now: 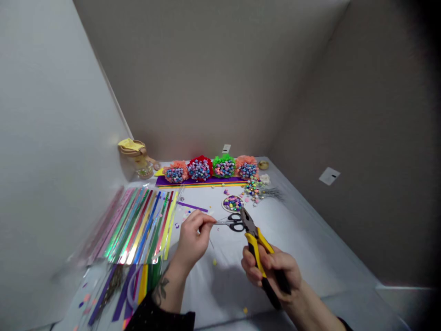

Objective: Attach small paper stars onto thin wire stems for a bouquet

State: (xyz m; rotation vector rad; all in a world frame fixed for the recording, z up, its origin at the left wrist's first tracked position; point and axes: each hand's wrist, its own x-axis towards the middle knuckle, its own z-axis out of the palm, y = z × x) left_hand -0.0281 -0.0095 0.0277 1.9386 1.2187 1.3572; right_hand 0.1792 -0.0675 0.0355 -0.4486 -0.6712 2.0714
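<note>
My right hand is closed round the yellow-and-black handles of a pair of pliers, whose dark jaws point up and away from me. To the left of the jaws, my left hand is closed in a pinch. What looks like a thin wire shows at its fingertips, though it is hard to separate from what lies behind. Black-handled scissors lie on the table just beyond, between the fingertips and the plier jaws. Behind them sits a small round dish of colourful paper stars.
Several star bouquets in crepe paper line the back, over coloured sheets. Wired stars lie at the right. Packs of coloured strips cover the left, with a lidded glass jar behind. Walls close in left, back and right.
</note>
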